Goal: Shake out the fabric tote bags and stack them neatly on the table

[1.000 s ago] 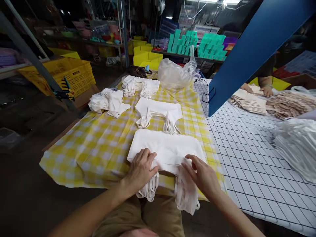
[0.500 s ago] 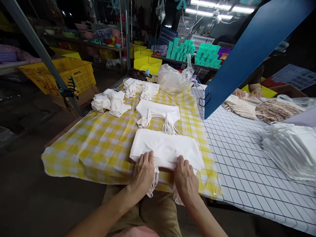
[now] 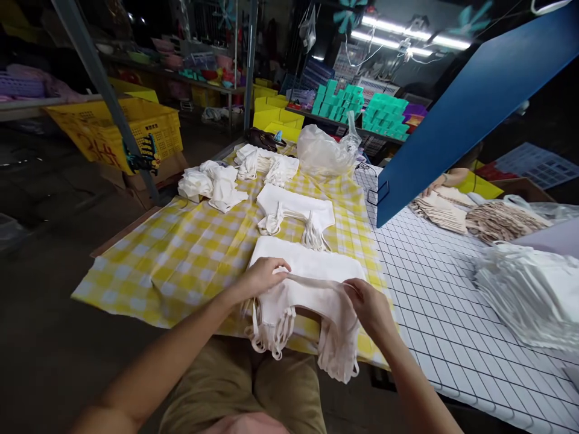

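Note:
In front of me lies a stack of white strappy tops, with thin straps hanging over the table's near edge. My left hand pinches the folded edge of the uppermost top at its left. On the right, my right hand is closed on the same edge, which is stretched between both hands. Just beyond is another pile of white strappy tops, its straps bunched toward me. Farther off are a white garment pile and a crumpled white heap.
A yellow checked cloth covers this table. A grid-patterned table adjoins at right, bearing white garments and beige ones. A blue panel slants above it. Another person's hand is behind. A clear plastic bag stands at the back.
My hands have moved from the lower edge of the near stack up onto its middle, lifting a top's edge. More straps now show hanging down. The view has shifted slightly.

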`<state>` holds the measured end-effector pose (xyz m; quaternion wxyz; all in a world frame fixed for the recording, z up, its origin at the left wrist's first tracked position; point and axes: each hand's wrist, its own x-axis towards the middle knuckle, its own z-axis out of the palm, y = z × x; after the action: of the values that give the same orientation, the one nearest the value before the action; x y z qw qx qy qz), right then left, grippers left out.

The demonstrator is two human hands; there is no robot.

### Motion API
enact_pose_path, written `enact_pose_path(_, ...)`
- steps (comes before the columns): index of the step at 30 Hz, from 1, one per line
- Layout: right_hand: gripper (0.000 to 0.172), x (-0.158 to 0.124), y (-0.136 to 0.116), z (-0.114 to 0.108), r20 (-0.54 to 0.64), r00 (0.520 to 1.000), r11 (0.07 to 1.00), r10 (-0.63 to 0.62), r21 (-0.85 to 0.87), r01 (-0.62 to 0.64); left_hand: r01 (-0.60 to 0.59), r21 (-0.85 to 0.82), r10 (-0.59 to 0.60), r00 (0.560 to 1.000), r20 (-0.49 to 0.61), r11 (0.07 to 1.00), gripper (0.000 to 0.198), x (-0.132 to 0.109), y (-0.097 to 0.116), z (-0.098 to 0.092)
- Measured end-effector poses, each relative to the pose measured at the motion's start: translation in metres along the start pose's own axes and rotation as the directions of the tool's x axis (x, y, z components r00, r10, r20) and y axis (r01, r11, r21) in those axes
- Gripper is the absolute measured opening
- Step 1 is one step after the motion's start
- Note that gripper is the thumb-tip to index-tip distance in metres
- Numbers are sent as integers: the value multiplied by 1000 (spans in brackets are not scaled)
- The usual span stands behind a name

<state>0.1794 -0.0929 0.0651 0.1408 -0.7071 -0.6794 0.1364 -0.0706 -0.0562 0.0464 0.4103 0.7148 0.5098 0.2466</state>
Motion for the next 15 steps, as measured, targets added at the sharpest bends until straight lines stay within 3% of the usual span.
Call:
enact_pose_path(4, 27, 20, 10, 2, 122, 992, 967, 20, 251, -51, 99, -184, -77, 989, 123, 978, 23, 26, -13, -7)
enact_pose_path(8, 28, 28, 17, 10, 150, 988, 886, -36, 463, -38, 222, -305, -157, 962, 224, 926, 16, 38, -24, -7)
enact_pose_path(15, 39, 24, 23, 5, 362, 932, 679, 37, 675, -289, 280, -403, -159, 938, 309, 871, 25, 40, -28, -10)
